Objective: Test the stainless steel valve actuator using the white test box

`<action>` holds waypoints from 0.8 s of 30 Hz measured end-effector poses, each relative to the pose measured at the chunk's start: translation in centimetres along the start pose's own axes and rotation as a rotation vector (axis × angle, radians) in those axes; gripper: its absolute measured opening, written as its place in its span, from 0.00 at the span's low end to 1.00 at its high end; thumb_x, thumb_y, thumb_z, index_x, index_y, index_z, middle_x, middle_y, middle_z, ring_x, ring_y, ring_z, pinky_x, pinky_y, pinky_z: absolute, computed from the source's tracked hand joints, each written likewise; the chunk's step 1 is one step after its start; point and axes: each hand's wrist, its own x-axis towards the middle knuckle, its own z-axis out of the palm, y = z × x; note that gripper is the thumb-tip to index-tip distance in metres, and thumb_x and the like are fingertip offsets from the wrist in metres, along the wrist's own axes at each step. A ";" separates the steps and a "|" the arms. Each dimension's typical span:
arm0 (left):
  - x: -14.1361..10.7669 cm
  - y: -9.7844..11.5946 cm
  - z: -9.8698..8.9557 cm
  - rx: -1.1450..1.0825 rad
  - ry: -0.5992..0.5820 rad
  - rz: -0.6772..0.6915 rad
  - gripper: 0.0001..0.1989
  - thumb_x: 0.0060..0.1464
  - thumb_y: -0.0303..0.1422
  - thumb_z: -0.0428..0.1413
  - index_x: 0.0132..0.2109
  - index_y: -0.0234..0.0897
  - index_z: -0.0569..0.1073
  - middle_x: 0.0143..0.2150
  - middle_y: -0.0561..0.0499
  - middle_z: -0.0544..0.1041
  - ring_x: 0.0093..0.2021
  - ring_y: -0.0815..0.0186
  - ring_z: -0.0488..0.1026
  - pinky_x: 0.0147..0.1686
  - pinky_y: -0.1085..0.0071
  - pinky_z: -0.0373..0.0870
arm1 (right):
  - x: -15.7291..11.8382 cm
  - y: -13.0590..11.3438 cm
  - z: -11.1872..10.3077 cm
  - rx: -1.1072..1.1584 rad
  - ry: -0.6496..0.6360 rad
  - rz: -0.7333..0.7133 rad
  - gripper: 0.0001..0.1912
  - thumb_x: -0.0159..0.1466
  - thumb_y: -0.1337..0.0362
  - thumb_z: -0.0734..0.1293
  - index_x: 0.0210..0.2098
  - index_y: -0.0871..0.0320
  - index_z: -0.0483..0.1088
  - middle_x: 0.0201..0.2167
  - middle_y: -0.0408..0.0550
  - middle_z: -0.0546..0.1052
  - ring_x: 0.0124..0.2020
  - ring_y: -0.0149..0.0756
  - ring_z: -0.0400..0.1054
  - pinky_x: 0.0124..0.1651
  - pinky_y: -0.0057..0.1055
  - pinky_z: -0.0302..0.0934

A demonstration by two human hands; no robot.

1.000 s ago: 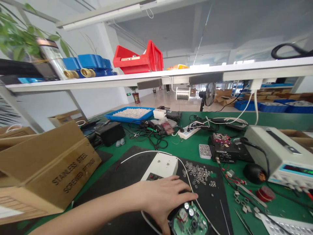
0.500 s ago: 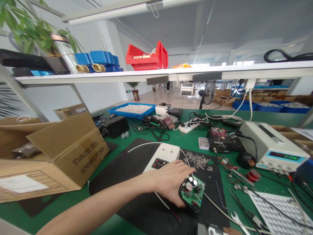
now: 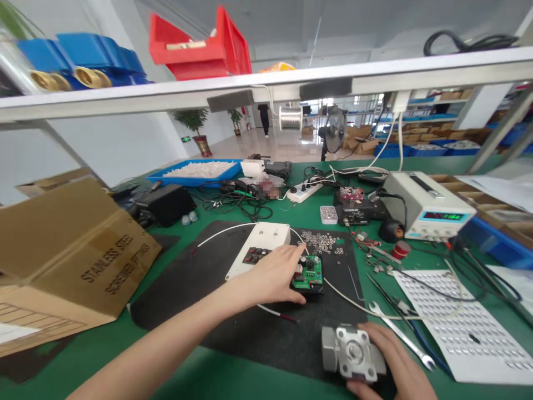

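Note:
My left hand reaches across the black mat and grips the left side of a green circuit board in a black housing. The board faces up, low over the mat or on it; contact underneath is hidden. Behind the wrist is a white box with black and red switches, its white cables running out to both sides. Near the front edge, my right hand has its fingers and thumb around a silver metal ball valve, whose square mounting face points up.
Loose nuts lie behind the board. To the right are a wrench, a white sheet of round stickers and a power supply. A cardboard box stands left. A shelf crosses above the bench.
My left hand has lowered the circuit board and turned it flatter. My right hand has come in from the bottom edge with the valve. The view has shifted right and down.

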 end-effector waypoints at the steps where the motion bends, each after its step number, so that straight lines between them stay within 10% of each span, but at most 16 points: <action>1: -0.4 0.6 0.0 -0.005 0.021 -0.011 0.63 0.46 0.47 0.76 0.78 0.33 0.50 0.74 0.28 0.62 0.73 0.36 0.61 0.71 0.44 0.61 | 0.1 -0.4 -0.3 0.001 -0.005 0.018 0.39 0.61 0.55 0.79 0.68 0.50 0.64 0.63 0.54 0.74 0.59 0.50 0.76 0.55 0.34 0.77; 6: -3.9 6.2 0.8 -0.247 0.194 0.007 0.29 0.72 0.40 0.56 0.74 0.51 0.58 0.73 0.44 0.66 0.72 0.52 0.65 0.71 0.52 0.67 | 0.7 -2.2 -1.4 0.071 -0.115 0.139 0.37 0.65 0.58 0.76 0.69 0.51 0.61 0.66 0.57 0.68 0.65 0.52 0.70 0.65 0.44 0.71; 12: -5.1 11.8 6.6 -0.533 0.162 0.084 0.39 0.59 0.47 0.69 0.71 0.51 0.61 0.66 0.43 0.72 0.64 0.50 0.73 0.63 0.55 0.76 | 1.4 -2.8 -2.2 0.173 -0.148 0.176 0.39 0.65 0.62 0.76 0.70 0.47 0.56 0.68 0.54 0.65 0.68 0.49 0.64 0.69 0.46 0.65; 16: -4.0 12.3 8.9 -0.697 0.200 -0.005 0.26 0.62 0.35 0.67 0.63 0.50 0.69 0.59 0.48 0.76 0.57 0.56 0.76 0.57 0.61 0.75 | 1.8 -3.0 -2.3 0.220 -0.133 0.188 0.37 0.65 0.64 0.76 0.68 0.48 0.60 0.65 0.53 0.67 0.66 0.47 0.66 0.68 0.44 0.66; 24: -1.7 11.3 7.3 -0.738 0.223 -0.012 0.25 0.62 0.30 0.66 0.63 0.49 0.70 0.58 0.52 0.76 0.56 0.60 0.75 0.57 0.65 0.72 | 4.6 -2.1 -2.3 0.139 -0.038 0.126 0.34 0.65 0.61 0.77 0.66 0.52 0.62 0.64 0.56 0.70 0.64 0.51 0.68 0.65 0.49 0.68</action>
